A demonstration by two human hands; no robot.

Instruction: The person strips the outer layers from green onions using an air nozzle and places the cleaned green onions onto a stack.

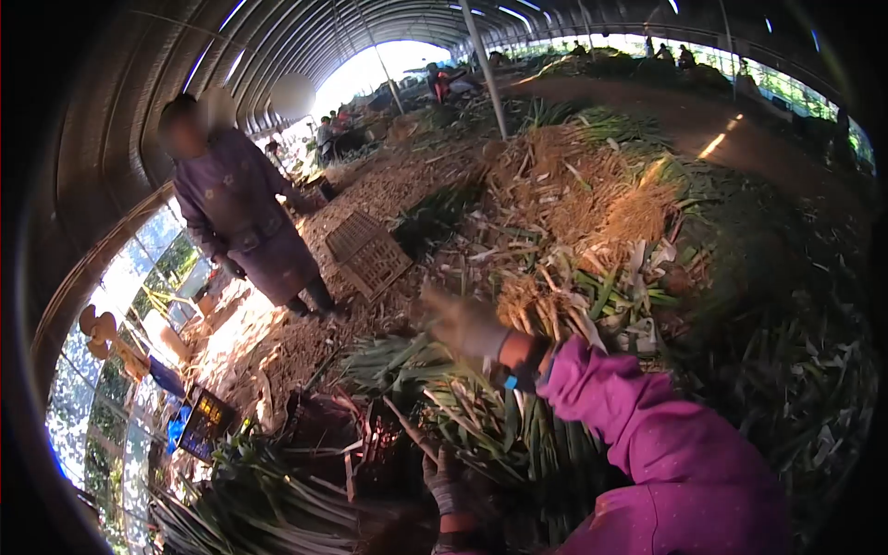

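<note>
My right hand, in a pale glove below a pink sleeve, reaches out over the pile and is smeared by motion, so its fingers cannot be made out. Lower down, my left hand, also gloved, is closed around the lower end of a thin pale stalk. Long green-onion-like plants lie left of my right hand. Just to its right is a bunch with brown roots. More long stalks spread at the lower left.
Another person in a patterned smock stands at the left. A slatted crate rests on the littered ground, and a dark crate is at the lower left. Behind are a rooty heap and a pole. Several people are farther off.
</note>
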